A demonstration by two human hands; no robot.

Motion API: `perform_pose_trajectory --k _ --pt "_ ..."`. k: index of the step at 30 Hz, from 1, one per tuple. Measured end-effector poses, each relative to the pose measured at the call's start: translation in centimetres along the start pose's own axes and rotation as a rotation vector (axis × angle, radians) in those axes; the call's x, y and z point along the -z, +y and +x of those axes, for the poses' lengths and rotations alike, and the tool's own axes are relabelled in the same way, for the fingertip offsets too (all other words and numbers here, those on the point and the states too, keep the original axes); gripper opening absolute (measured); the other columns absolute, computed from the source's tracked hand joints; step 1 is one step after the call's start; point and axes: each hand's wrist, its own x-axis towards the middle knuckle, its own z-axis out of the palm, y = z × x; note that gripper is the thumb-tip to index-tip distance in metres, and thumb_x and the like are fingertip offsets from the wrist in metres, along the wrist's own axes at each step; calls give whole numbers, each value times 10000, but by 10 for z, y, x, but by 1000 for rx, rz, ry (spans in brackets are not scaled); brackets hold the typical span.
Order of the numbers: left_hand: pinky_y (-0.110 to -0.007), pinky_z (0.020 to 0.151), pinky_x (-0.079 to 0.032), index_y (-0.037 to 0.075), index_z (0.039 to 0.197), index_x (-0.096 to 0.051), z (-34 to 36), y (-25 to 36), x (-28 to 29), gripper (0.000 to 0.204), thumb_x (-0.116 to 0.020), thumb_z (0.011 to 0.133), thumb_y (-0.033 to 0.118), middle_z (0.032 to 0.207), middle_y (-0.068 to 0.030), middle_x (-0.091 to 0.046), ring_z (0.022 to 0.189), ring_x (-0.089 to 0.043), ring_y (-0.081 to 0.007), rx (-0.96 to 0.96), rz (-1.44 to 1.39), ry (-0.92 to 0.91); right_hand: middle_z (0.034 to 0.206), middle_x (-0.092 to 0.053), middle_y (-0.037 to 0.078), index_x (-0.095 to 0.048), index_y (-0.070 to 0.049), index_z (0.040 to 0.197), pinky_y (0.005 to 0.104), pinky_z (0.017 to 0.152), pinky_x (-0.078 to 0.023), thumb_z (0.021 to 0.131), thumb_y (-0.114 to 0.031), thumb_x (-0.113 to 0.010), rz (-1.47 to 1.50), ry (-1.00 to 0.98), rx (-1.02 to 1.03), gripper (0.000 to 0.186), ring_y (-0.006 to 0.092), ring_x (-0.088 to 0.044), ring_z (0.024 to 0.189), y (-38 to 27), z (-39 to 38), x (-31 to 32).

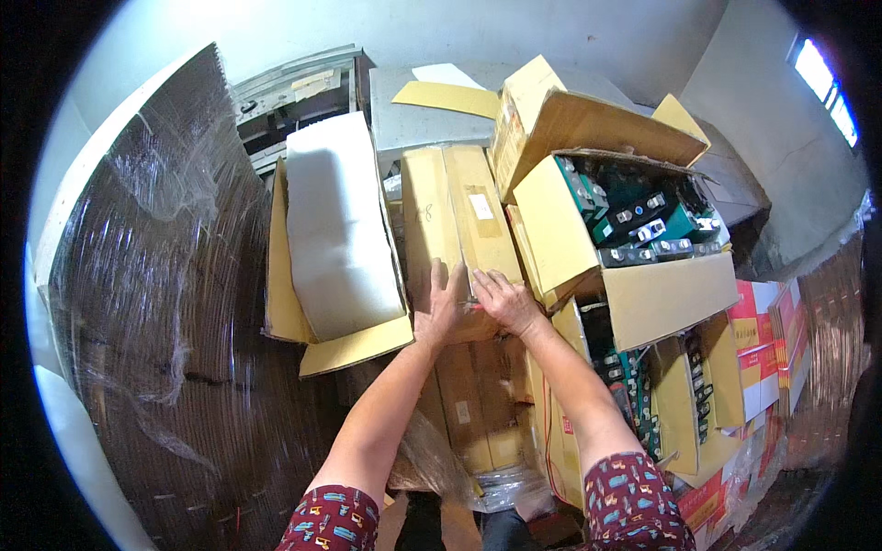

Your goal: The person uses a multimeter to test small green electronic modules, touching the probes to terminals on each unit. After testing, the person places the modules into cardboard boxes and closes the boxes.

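Note:
A closed cardboard box (432, 197) stands in front of me, its two top flaps meeting along a centre seam. A small white label (480, 207) sits on its right flap. My left hand (441, 308) rests at the near end of the left flap, fingers stretched out beside the seam. My right hand (507, 303) lies on the near end of the right flap with its fingers spread. Neither hand holds anything that I can see. Below the hands, another taped box (464, 376) shows a pale label on its side.
To the left, an open box holds a white sheet (340, 220); beyond it stand wrapped stacks of flat cardboard (165, 230). At right, an open box (666, 298) contains several green-and-black units with metal terminals (634, 216). Red-and-white cartons (758, 340) lie farther right. Clear plastic film (501, 487) lies near my feet.

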Motion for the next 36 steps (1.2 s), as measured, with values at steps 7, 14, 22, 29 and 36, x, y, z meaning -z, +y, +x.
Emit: perform_pose_trajectory --k 7,14,22,29,36 --pt "-502 1065 -492 74 1450 -469 23 -32 6 447 -515 1013 151 1397 -282 -515 1274 -565 -417 -130 495 148 1420 -570 212 -612 42 1214 401 834 -635 892 -111 -701 -12 -140 -365 367 368 -626 1210 -16 30 -14" --pt "-230 469 -555 -87 1508 -399 45 -22 9 505 -535 1035 26 907 -201 -733 577 -651 -138 26 961 -116 1462 -456 399 -462 138 1429 526 1035 -529 1011 -148 -646 115 -525 -761 539 445 -580 1291 -16 43 -14" --pt "-342 611 -620 -220 1422 -413 33 3 44 483 -527 1044 58 1056 -250 -739 734 -747 -210 -105 1094 -320 1136 -712 209 -705 -4 1151 392 854 -628 997 -56 -617 166 -684 -537 185 319 -707 1061 3 55 21" --pt "-334 681 -657 -87 1166 -658 38 31 54 202 -562 1011 -1 1017 -232 -749 904 -775 -292 -5 790 -216 1031 -593 97 -567 -47 1078 459 801 -471 946 -100 -553 -237 -81 -422 143 257 -583 1001 44 -19 -67" --pt "-521 865 -575 -13 1262 -560 19 30 73 378 -644 901 61 1017 -266 -726 986 -711 -441 251 515 31 1006 -671 241 -601 46 1114 429 859 -527 891 -7 -604 1007 259 -1000 229 357 -681 963 29 4 -43"
